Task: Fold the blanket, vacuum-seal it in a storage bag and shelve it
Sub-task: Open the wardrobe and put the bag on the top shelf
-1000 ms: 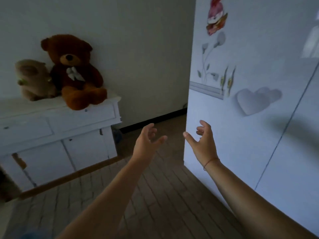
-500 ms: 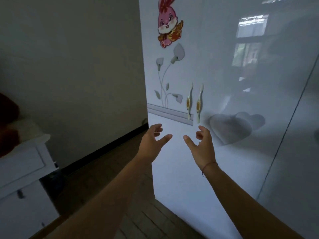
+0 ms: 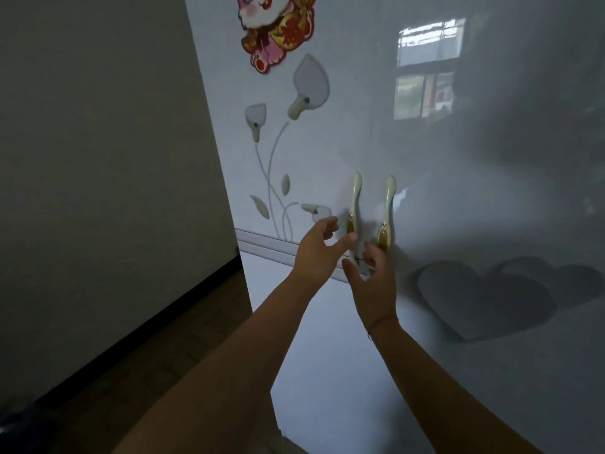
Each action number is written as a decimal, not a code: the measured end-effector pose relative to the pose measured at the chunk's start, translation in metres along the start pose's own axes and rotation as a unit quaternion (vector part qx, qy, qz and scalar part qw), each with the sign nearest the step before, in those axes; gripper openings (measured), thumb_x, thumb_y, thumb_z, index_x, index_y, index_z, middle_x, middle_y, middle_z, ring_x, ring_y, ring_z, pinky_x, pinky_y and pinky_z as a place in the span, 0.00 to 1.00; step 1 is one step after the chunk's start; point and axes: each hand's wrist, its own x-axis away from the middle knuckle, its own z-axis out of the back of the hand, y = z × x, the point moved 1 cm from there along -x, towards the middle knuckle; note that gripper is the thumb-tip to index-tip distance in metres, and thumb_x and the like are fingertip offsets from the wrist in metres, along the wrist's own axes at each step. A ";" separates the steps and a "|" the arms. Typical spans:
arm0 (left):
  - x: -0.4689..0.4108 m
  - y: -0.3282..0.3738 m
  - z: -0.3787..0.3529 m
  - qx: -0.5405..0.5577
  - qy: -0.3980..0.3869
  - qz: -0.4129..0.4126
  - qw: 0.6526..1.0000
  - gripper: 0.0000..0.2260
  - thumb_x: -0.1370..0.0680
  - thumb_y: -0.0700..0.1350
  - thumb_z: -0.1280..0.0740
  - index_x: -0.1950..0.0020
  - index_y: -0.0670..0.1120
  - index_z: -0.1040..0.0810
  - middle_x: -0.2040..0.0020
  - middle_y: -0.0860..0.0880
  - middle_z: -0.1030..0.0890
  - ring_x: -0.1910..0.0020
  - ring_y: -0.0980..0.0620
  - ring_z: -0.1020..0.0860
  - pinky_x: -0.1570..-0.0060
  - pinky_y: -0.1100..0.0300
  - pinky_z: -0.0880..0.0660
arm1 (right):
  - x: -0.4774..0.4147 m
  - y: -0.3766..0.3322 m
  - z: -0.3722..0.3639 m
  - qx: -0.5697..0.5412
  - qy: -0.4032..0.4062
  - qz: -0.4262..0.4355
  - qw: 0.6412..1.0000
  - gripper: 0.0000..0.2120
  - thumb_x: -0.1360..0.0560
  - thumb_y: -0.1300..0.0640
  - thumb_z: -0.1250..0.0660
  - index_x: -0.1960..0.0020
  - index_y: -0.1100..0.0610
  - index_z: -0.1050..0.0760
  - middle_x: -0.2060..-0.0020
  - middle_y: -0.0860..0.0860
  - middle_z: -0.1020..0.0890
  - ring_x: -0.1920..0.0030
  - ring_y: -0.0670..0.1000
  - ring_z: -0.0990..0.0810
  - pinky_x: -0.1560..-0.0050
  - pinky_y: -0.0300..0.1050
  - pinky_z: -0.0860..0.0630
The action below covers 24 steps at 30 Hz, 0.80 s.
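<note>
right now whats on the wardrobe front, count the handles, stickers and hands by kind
door handles: 2, left handle and right handle
rabbit sticker: 1
flower decal: 1
heart decal, two overlapping hearts: 1
hands reaching toward the handles: 2, left hand and right hand
total: 7

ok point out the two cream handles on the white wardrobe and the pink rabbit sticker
left cream wardrobe handle (image 3: 354,204), head view, on its slim upper shaft
right cream wardrobe handle (image 3: 387,211), head view, on its middle shaft
pink rabbit sticker (image 3: 278,27), head view, on its red and gold body
</note>
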 end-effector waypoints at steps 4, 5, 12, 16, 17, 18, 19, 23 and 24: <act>-0.038 -0.012 -0.010 0.048 -0.028 0.013 0.998 0.23 0.23 0.48 0.30 0.30 0.45 0.28 0.35 0.48 0.23 0.36 0.52 0.25 0.35 0.58 0.29 | -0.012 0.008 -0.012 0.008 0.043 0.008 0.999 0.23 0.24 0.52 0.31 0.31 0.55 0.30 0.36 0.50 0.26 0.40 0.46 0.25 0.37 0.42 0.27; -0.042 -0.014 -0.012 0.061 -0.037 0.013 0.997 0.21 0.22 0.48 0.31 0.31 0.44 0.27 0.37 0.49 0.21 0.38 0.53 0.24 0.36 0.58 0.28 | -0.012 0.010 -0.013 0.013 0.048 0.010 0.999 0.23 0.24 0.53 0.31 0.31 0.55 0.30 0.36 0.49 0.27 0.42 0.43 0.26 0.39 0.36 0.28; -0.041 -0.023 -0.009 0.083 -0.073 -0.010 0.994 0.11 0.22 0.46 0.31 0.41 0.44 0.24 0.53 0.51 0.21 0.52 0.55 0.23 0.56 0.73 0.27 | -0.010 0.012 -0.015 0.036 0.069 0.015 0.997 0.27 0.24 0.55 0.30 0.29 0.57 0.33 0.38 0.49 0.27 0.42 0.39 0.28 0.46 0.20 0.35; -0.020 -0.027 0.012 0.091 -0.089 -0.030 0.991 0.08 0.22 0.46 0.31 0.45 0.46 0.24 0.55 0.52 0.21 0.56 0.58 0.23 0.57 0.73 0.27 | 0.003 0.006 -0.016 0.050 0.080 0.026 0.995 0.27 0.26 0.53 0.28 0.30 0.55 0.34 0.37 0.49 0.30 0.37 0.44 0.30 0.38 0.28 0.34; -0.012 -0.028 0.019 0.094 -0.090 -0.036 0.991 0.07 0.22 0.46 0.31 0.46 0.46 0.24 0.56 0.53 0.21 0.56 0.59 0.23 0.57 0.73 0.27 | 0.010 0.003 -0.019 0.037 0.064 0.019 0.997 0.29 0.26 0.50 0.29 0.29 0.55 0.34 0.36 0.49 0.29 0.36 0.45 0.29 0.36 0.33 0.32; -0.003 -0.029 0.028 0.097 -0.090 -0.040 0.990 0.07 0.22 0.45 0.31 0.46 0.46 0.24 0.56 0.54 0.21 0.56 0.59 0.23 0.57 0.73 0.27 | 0.018 -0.001 -0.024 0.021 0.048 0.008 0.999 0.30 0.27 0.46 0.30 0.29 0.55 0.34 0.35 0.49 0.27 0.35 0.46 0.27 0.35 0.38 0.30; 0.006 -0.031 0.038 0.101 -0.088 -0.042 0.990 0.07 0.22 0.46 0.31 0.46 0.46 0.24 0.56 0.54 0.21 0.56 0.59 0.23 0.56 0.73 0.26 | 0.029 -0.006 -0.030 0.008 0.036 0.000 0.999 0.30 0.27 0.44 0.32 0.29 0.55 0.33 0.36 0.49 0.25 0.36 0.46 0.25 0.37 0.41 0.28; 0.046 -0.041 0.088 0.121 -0.067 -0.035 0.990 0.07 0.23 0.47 0.30 0.48 0.49 0.25 0.56 0.56 0.21 0.59 0.67 0.23 0.56 0.72 0.25 | 0.080 -0.032 -0.060 0.006 0.054 0.015 0.998 0.11 0.20 0.53 0.37 0.43 0.58 0.25 0.59 0.48 0.22 0.61 0.37 0.25 0.58 0.30 0.28; 0.056 -0.045 0.103 0.124 -0.060 -0.028 0.990 0.08 0.23 0.48 0.30 0.47 0.49 0.25 0.56 0.56 0.21 0.60 0.68 0.23 0.57 0.72 0.25 | 0.094 -0.039 -0.069 0.011 0.064 0.022 0.998 0.07 0.20 0.55 0.37 0.46 0.57 0.24 0.62 0.48 0.23 0.64 0.37 0.26 0.61 0.28 0.29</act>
